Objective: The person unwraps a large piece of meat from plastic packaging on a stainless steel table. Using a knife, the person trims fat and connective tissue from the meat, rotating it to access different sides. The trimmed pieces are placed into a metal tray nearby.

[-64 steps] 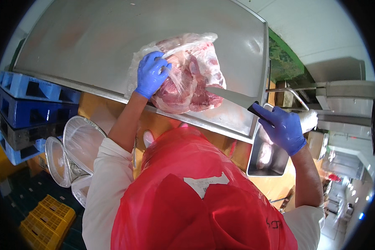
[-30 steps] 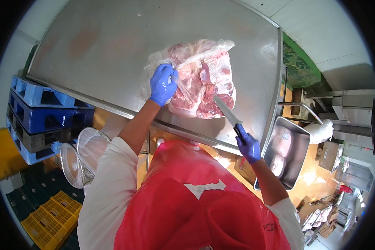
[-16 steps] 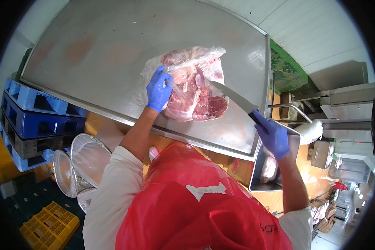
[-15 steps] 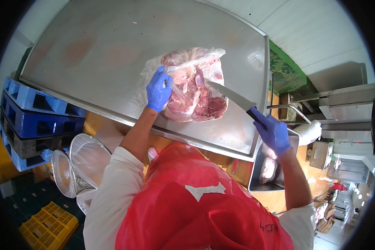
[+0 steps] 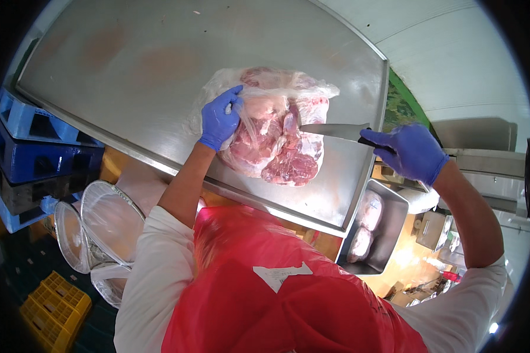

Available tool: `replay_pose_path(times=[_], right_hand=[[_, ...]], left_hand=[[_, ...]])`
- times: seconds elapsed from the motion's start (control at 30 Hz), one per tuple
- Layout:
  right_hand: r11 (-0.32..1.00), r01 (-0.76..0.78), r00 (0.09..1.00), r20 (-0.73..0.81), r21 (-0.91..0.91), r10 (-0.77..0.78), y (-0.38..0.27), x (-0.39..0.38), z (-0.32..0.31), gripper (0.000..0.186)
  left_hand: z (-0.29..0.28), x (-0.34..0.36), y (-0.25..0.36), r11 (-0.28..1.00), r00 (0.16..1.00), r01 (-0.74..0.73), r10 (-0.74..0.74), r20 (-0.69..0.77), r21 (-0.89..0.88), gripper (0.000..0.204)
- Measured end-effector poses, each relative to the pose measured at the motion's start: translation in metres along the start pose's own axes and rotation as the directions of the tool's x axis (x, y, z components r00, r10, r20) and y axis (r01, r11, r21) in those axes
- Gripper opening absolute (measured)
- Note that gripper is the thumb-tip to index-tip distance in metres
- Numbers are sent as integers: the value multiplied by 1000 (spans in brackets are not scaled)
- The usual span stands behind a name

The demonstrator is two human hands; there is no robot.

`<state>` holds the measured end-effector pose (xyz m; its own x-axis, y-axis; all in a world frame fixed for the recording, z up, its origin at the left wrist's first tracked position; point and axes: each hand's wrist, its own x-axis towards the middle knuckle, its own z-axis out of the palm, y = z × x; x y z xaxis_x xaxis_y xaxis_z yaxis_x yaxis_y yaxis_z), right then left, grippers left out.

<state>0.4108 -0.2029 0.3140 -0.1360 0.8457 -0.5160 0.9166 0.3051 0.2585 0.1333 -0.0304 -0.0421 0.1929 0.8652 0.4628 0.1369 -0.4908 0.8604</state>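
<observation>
My blue-gloved left hand (image 5: 220, 117) grips the clear plastic bag (image 5: 257, 90) around raw pink-red meat (image 5: 291, 167), at the meat's left side. The meat lies on a steel table (image 5: 112, 65) near its front edge, partly out of the bag. My blue-gloved right hand (image 5: 409, 150) is closed on the black handle of a long knife (image 5: 333, 129) at the right. The blade lies nearly level across the right part of the meat, its tip at a narrow lobe in the middle.
Stacked plastic pallets (image 5: 41, 159) stand left of the table, with plastic-lined round bins (image 5: 112, 220) and yellow crates (image 5: 56, 309) below them. A steel tub (image 5: 386, 247) holding packed meat sits beside the table's front right corner. Steel fixtures (image 5: 477, 162) line the right wall.
My right hand has risen and moved rightward, turning the blade from a downward slant to nearly level. The lower right piece of meat sags nearer the front edge. My left hand stays on the bag.
</observation>
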Motion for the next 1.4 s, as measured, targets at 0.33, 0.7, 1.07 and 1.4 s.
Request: replay_pose_path(times=[0.33, 0.7, 1.07, 1.4], right_hand=[[947, -35, 994, -90, 320, 67, 20, -3, 108, 52], [762, 56, 834, -450, 645, 319, -46, -11, 283, 59], [553, -102, 730, -315, 827, 606, -155, -62, 302, 66], [838, -247, 797, -390, 487, 461, -83, -91, 167, 54]], left_hand=[[5, 13, 7, 998, 998, 60, -60, 22, 14, 26], [10, 33, -24, 909, 973, 225, -192, 126, -350, 24], [15, 50, -61, 850, 882, 462, -471, 29, -254, 17], [30, 110, -4, 930, 961, 15, -115, 252, 368, 34]])
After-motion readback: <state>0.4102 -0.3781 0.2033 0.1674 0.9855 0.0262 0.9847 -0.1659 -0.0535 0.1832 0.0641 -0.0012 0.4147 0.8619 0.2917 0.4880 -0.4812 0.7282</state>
